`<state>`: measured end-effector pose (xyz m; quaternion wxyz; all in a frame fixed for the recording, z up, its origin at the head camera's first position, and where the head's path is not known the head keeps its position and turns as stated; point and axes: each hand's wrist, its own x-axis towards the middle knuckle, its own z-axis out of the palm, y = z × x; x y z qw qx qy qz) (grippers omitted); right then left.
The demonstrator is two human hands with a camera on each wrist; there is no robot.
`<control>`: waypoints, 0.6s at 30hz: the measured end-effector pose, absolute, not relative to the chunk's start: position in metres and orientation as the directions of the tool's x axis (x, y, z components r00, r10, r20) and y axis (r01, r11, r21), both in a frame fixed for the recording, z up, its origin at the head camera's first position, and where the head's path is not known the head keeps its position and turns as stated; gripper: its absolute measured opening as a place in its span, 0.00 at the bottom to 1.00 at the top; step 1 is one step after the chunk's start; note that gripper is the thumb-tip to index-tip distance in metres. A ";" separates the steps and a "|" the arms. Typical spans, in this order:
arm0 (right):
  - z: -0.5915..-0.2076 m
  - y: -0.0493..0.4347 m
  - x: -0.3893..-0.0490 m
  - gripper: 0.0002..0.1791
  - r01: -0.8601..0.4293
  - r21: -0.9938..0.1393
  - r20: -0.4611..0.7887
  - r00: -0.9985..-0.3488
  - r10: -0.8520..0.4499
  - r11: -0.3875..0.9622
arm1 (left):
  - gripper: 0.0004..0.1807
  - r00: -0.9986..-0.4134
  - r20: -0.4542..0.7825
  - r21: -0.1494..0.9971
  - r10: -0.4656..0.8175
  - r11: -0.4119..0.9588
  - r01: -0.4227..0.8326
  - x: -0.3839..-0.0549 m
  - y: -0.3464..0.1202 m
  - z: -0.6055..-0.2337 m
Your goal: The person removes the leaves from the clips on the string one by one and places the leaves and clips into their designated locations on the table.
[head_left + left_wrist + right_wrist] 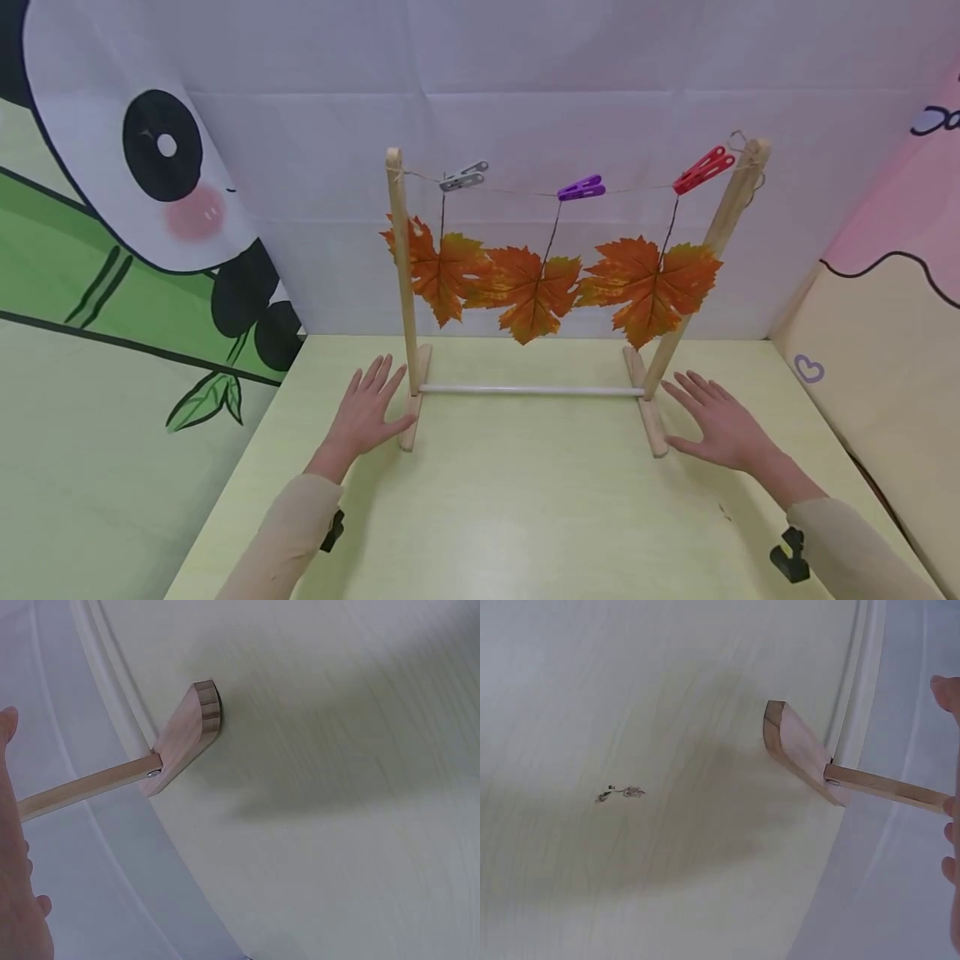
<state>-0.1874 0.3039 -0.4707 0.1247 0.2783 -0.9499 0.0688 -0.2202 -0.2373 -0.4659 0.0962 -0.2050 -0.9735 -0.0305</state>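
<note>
A wooden stand with a left post (406, 283), a right post (720, 225) and a white rod (532, 390) low between its feet stands on the table. A thin string (517, 192) runs between the post tops. On it a grey clothespin (463, 177), a purple clothespin (581, 188) and a red clothespin (703, 171) each hold an orange maple leaf (652, 287) by the stem. My left hand (366, 417), fingers spread, is beside the left foot (184, 727). Beside the right foot (802, 750) is my right hand (718, 427), fingers extended. Neither hand holds anything; contact with the stand is unclear.
The pale table (480, 508) reaches back to a white cloth backdrop (540, 75). A cartoon-printed panel (127, 275) rises at the left and a pink and beige one (892, 333) at the right. A small dark mark (622, 793) shows on the tabletop.
</note>
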 end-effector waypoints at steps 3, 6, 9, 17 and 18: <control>-0.464 0.297 -0.189 0.43 -0.564 -0.059 0.281 -0.801 -0.528 0.824 | 0.43 -0.884 0.220 0.023 0.411 0.904 0.426 -0.221 -0.234 -0.461; -0.457 0.292 -0.191 0.43 -0.599 -0.044 0.318 -0.767 -0.557 0.800 | 0.42 -0.860 0.268 0.009 0.435 0.891 0.453 -0.222 -0.231 -0.456; -0.450 0.286 -0.194 0.43 -0.638 -0.027 0.359 -0.724 -0.588 0.769 | 0.41 -0.823 0.332 -0.001 0.461 0.873 0.488 -0.224 -0.227 -0.452; -0.426 0.267 -0.201 0.42 -0.689 -0.008 0.364 -0.677 -0.640 0.725 | 0.42 -0.720 0.454 -0.001 0.525 0.808 0.589 -0.229 -0.213 -0.435; -0.423 0.264 -0.202 0.42 -0.697 -0.007 0.369 -0.668 -0.646 0.717 | 0.42 -0.707 0.467 -0.002 0.531 0.800 0.599 -0.230 -0.212 -0.432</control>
